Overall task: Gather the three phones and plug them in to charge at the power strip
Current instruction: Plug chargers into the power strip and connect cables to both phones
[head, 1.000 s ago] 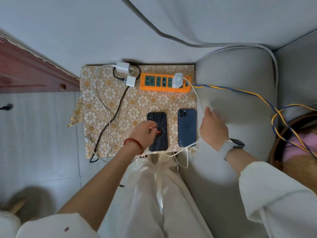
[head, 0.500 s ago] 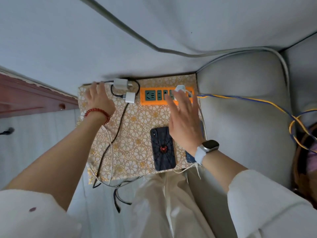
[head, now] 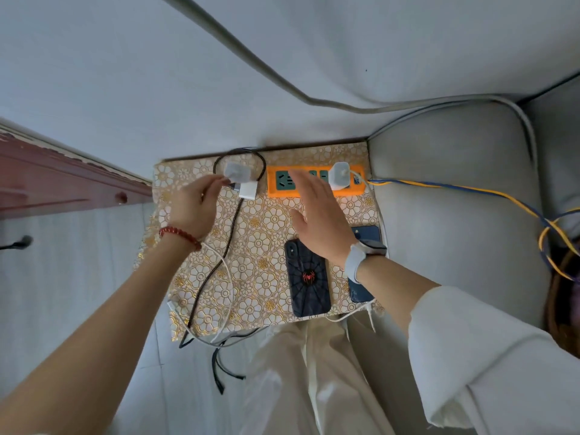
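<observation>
Head view: your left hand [head: 195, 206] is pinching the white charger plugs [head: 241, 180] at upper centre; your right hand [head: 320, 215] is hovering flat-fingered over the orange power strip [head: 314, 193]. Phones [head: 309, 277] are lying mid-frame on the desk [head: 270, 227]. Chargers are probably light and rigid; grip their bodies, not cables.

You have one view only — the head camera, worn high and looking steeply down and forward over your own arms and lap. Its wide lens bends the wall [head: 125, 73] and the sofa arm [head: 455, 189] outward at the edges. The small table [head: 273, 227] sits near frame centre, close enough for its flower pattern to read clearly, with the power strip [head: 314, 193] at its far edge. Your forearms enter from the two lower corners — no second view shares the scene.
</observation>
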Tool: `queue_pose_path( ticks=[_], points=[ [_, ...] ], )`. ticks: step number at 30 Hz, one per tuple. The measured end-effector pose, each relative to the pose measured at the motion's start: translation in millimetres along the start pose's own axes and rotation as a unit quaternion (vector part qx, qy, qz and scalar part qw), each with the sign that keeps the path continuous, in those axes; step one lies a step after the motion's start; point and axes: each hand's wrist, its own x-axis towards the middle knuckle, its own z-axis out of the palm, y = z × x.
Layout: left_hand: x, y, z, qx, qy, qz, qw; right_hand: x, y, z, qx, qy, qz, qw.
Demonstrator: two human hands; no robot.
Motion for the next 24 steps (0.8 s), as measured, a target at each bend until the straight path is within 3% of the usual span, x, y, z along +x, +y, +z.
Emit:
queue_pose_path(
  ticks=[6, 9, 14, 19, 24],
  points=[
    [-35, 30, -15, -0.073, -0.039, 0.059, 0.995, 13, -20, -1, 0.140, -0.138, -0.019, 0.980],
    [-42, 35, -18, -0.089, -0.054, 0.065, 0.992, 10, -25, -3, 0.169, -0.166, -0.006, 0.971],
    [-46, 30, -14, -0.087, -0.077, 0.022, 0.993, 17, -12, -19, -0.012, -0.166, -0.032, 0.986],
    [-51, 22, -9, -0.163, -0.082, -0.027, 0.983, 44, 14, -54, 0.032, -0.026, 0.046, 0.998],
    [-51, 11, -6, -0.155, -0.035, -0.062, 0.985, 51, 41, -58, -0.024, -0.066, 0.026, 0.997]
  ],
)
